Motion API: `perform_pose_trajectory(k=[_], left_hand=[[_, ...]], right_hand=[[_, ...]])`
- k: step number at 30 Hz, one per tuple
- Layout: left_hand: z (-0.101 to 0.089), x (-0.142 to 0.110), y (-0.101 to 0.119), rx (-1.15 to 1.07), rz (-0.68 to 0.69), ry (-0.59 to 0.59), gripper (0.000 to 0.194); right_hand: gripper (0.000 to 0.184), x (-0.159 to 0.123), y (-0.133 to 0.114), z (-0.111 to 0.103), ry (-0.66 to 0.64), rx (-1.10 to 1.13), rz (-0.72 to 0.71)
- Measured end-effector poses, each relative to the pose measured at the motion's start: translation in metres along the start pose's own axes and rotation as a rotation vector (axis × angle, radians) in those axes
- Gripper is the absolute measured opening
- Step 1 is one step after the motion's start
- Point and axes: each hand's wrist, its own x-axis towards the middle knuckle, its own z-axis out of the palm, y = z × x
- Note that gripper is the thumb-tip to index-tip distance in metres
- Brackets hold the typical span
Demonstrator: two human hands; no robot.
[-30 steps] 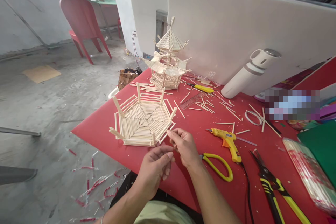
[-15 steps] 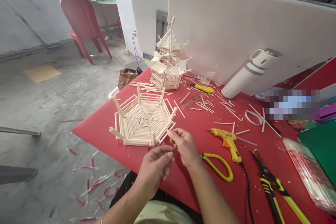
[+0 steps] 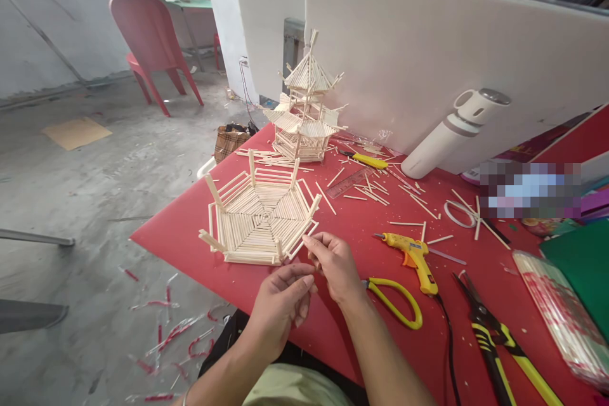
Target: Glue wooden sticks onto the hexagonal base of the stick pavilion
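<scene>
A hexagonal base of thin wooden sticks [image 3: 261, 216] with short upright posts lies on the red table [image 3: 190, 235]. My right hand [image 3: 335, 265] pinches a thin stick at the base's near right edge. Just below it, my left hand [image 3: 280, 304] has its fingers curled together; what they hold, if anything, is hidden. Behind the base stands a finished stick pagoda [image 3: 306, 108].
A yellow glue gun [image 3: 413, 255], yellow-handled scissors [image 3: 397, 301] and cutters [image 3: 495, 336] lie right of my hands. Loose sticks [image 3: 371, 190], a white bottle [image 3: 454, 133], a stick bundle [image 3: 561, 317] and a white foam board [image 3: 428, 44] lie further back. A pink chair [image 3: 150, 44] stands on the floor.
</scene>
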Motion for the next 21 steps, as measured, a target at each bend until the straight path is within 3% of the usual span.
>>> perform_pose_trajectory(k=[21], left_hand=[[-0.0001, 0.0010, -0.0001, 0.012, -0.004, 0.003, 0.041]], right_hand=[[0.035, 0.0001, -0.0006, -0.0004, 0.007, -0.004, 0.003]])
